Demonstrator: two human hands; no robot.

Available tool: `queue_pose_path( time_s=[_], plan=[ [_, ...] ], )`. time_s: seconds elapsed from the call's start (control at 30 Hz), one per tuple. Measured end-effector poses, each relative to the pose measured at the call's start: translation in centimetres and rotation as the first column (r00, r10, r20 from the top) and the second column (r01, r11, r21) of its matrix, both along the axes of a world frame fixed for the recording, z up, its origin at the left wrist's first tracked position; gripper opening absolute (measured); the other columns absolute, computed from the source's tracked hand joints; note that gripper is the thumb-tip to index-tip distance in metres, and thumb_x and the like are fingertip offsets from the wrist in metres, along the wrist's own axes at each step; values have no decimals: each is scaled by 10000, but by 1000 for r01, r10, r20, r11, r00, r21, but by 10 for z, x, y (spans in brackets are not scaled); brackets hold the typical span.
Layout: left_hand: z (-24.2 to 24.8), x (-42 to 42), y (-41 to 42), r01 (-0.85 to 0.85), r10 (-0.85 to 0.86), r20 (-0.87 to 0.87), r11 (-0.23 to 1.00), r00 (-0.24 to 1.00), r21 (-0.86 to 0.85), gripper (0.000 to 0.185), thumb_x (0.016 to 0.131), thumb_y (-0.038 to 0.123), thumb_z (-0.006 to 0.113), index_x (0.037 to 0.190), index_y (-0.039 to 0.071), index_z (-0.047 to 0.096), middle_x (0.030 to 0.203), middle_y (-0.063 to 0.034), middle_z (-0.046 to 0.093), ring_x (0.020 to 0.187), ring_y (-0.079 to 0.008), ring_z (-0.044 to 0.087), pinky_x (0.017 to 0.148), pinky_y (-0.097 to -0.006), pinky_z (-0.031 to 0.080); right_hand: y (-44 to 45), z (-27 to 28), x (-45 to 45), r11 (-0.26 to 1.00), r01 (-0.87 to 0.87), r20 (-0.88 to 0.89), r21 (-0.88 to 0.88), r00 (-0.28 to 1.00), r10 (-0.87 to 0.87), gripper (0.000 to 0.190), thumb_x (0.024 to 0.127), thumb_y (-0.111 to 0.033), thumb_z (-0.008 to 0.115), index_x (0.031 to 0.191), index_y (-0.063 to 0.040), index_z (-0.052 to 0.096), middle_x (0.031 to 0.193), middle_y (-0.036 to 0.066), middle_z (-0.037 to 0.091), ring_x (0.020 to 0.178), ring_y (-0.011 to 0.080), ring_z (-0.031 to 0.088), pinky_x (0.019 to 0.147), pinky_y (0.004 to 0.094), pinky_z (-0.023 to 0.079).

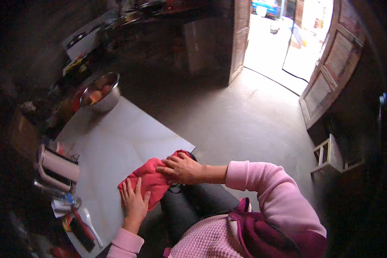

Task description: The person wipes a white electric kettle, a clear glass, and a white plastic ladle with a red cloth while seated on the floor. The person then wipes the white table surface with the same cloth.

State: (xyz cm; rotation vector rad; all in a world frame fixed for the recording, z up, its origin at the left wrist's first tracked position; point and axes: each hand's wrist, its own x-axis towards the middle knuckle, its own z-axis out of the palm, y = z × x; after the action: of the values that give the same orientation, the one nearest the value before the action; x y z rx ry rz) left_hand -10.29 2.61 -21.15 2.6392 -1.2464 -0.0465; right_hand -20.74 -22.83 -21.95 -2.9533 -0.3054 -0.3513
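A red cloth [152,175] lies crumpled over the near edge and corner of the pale tabletop [116,142], partly above my lap. My left hand [135,198] rests on its left end, fingers spread. Across the upper right part of the cloth lies my right hand [182,168], palm down, fingers slightly bent and apart. Something dark shows beside the cloth's right end; what it is cannot be made out. The undersides of both hands are hidden.
An electric kettle [59,167] stands at the table's left edge. Nearer lie a white-handled utensil [92,225] and a dark rectangular object [81,234]. A metal bowl of round fruit or vegetables [108,100] sits at the far corner. Right: wooden door [337,61], small stool [330,156].
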Motion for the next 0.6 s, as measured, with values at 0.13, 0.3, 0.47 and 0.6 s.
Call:
queue_pose_path(
  time_s=[0.13,0.3,0.47,0.6],
  plan=[
    [4,10,-11,15,-15,-1,998,1000,59,591,959,313,552,1483,123,356,1526,-262,270,1423,-453,214,1165,-554,171,-13,-9,12,1000,-26,56,6,998,25,635,896,-488,580,1435,-205,402,1334,96,516,1229,291,488,946,506,419],
    [-9,60,-38,10,-8,79,1000,997,-29,567,972,401,507,1467,149,393,1509,-230,321,1403,-440,266,1147,-577,199,-37,-16,65,1000,21,8,10,1000,-21,601,914,-449,569,1446,-228,397,1374,94,500,1231,305,487,960,526,408],
    [-19,114,-65,-30,39,142,998,989,-62,520,991,404,477,1449,166,419,1492,-219,356,1386,-432,303,1136,-578,218,-59,-17,120,996,72,32,47,997,-73,563,915,-471,570,1412,-244,435,1350,95,520,1226,305,504,968,505,421],
    [-20,149,-84,-87,93,139,995,986,-53,497,1001,393,466,1447,178,422,1489,-206,370,1384,-400,323,1142,-543,238,-69,-17,155,989,127,19,76,992,-128,565,907,-489,579,1403,-251,450,1364,79,518,1240,309,496,980,521,413]
  ],
)
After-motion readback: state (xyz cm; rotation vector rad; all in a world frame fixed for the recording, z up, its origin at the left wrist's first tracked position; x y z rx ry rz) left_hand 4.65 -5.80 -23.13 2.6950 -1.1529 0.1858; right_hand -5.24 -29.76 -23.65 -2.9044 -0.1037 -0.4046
